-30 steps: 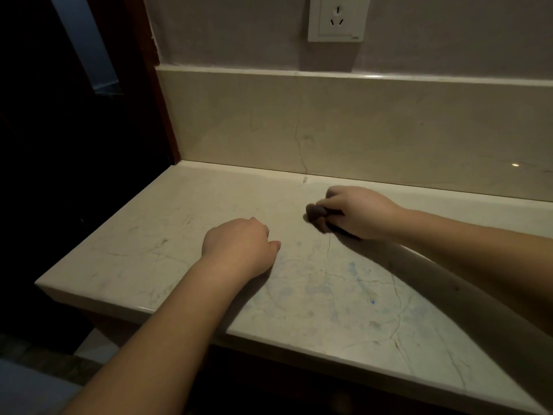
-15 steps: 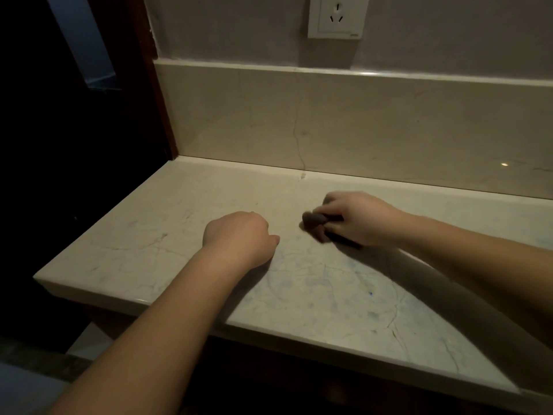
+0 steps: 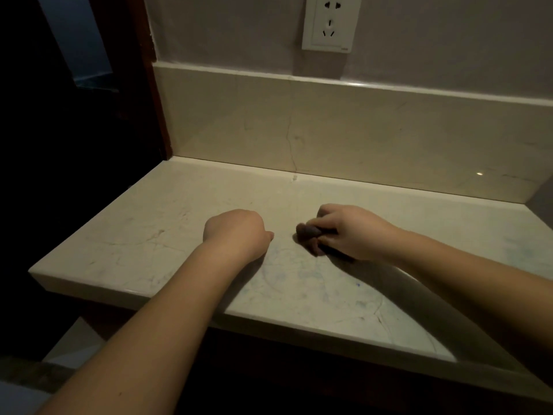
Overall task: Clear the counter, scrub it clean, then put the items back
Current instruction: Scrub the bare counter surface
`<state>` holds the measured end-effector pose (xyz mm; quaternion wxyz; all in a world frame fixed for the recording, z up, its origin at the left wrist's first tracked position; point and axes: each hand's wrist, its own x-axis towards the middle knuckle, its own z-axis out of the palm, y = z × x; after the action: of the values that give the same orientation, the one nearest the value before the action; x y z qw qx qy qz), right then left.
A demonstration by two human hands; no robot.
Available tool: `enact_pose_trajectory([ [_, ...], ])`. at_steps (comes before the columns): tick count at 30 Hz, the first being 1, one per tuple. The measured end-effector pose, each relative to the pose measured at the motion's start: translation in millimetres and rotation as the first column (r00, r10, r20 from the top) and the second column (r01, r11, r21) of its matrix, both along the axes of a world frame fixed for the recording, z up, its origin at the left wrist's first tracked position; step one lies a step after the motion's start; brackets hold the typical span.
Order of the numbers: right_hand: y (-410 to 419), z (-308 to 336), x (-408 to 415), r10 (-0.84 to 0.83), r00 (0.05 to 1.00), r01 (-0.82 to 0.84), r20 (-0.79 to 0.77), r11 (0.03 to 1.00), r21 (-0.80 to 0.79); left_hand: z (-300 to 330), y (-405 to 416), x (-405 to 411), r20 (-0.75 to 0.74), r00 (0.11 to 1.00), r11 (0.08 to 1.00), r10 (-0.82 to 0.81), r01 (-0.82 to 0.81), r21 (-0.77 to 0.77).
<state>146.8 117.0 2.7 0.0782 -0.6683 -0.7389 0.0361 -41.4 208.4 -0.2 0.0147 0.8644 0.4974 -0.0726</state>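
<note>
Scrub step: right hand [image 3: 351, 232] grips small dark scrubbing pad [image 3: 309, 235] on pale marble tabletop [image 3: 143, 235], centre; left hand [image 3: 238, 233] fisted, empty, resting beside. Next: rub faint blue smears nearer.

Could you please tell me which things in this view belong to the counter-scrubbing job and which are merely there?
In use: counter; dark scrubber gripped by right hand; left hand resting curled on counter.
Merely there: wall socket; backsplash.
</note>
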Motion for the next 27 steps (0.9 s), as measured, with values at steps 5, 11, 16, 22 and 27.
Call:
enact_pose_trajectory([
  [5, -44, 6, -16, 0.16, 0.986, -0.154, 0.047, 0.981, -0.118, 2, -3, 3, -0.007, 1.0, 1.0, -0.007, 0.008, 0.005],
  [11, 7, 6, 4, -0.016, 0.996, 0.019, 0.086, 0.999, -0.044, 2, -2, 5, -0.028, 1.0, 1.0, 0.003, -0.002, 0.011],
  [16, 17, -1, -6, -0.056, 0.997, 0.056, 0.055, 0.998, -0.001, 0, 1, 4, -0.017, 1.0, 1.0, -0.006, 0.006, 0.03],
  [22, -49, 5, -41, 0.224, 0.972, -0.219, 0.065, 0.973, -0.067, 1, 4, 1, -0.018, 0.999, 0.999, -0.026, 0.027, 0.028],
  [27, -53, 17, -38, 0.326, 0.942, -0.31, 0.083, 0.937, -0.159, 1, 3, 2, -0.038, 0.999, 1.0, -0.025, 0.025, 0.008],
])
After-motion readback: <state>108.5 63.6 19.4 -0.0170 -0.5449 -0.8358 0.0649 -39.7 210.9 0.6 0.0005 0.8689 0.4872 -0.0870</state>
